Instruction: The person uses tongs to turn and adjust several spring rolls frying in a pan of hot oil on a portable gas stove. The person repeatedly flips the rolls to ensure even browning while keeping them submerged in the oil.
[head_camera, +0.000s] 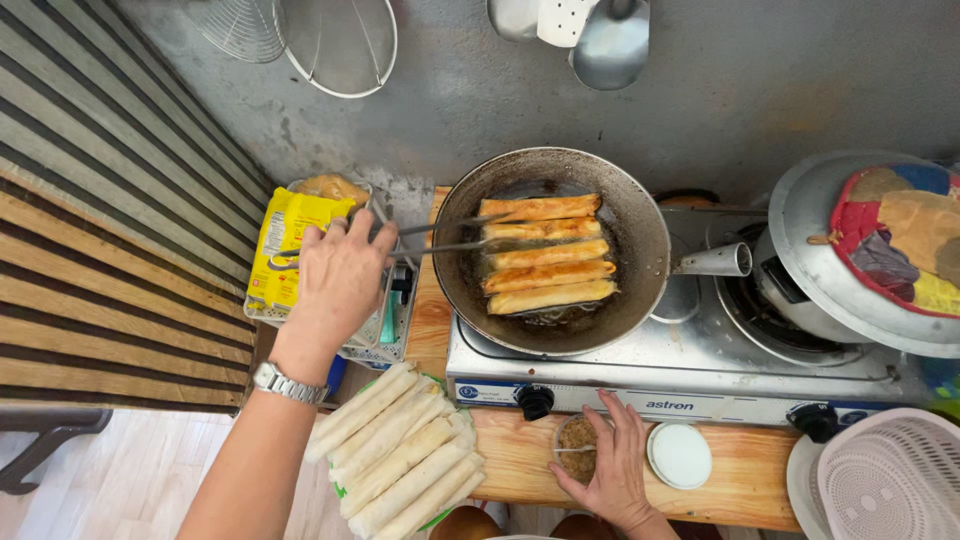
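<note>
My left hand (338, 272) grips a pair of long metal tongs (440, 235), fingers wrapped round the handles, the tips reaching to the 3 o'clock side into a round dark metal frying pan (455, 270) and closing narrowly on the second of five golden-brown fried spring rolls (548, 254) lying side by side in shallow oil. The pan sits on the left burner of a steel two-burner gas stove (640, 365), its handle pointing toward 3 o'clock. A silver wristwatch (288, 384) circles my left wrist. My right hand (612, 470), at the stove's 6 o'clock, rests fingers spread on the pale wooden counter (740, 470), touching a small clear tub of brown filling (577, 447); it holds nothing. A round white lid (680, 455) lies just beside the tub at its 3 o'clock. At the pan's 7 o'clock, a stack of pale uncooked spring rolls (400, 455) waits on a plate. A yellow packet (282, 245) sits in a white wire basket (372, 345) at the pan's 9 o'clock. A large steel pot lid (810, 240) covers the right burner.
</note>
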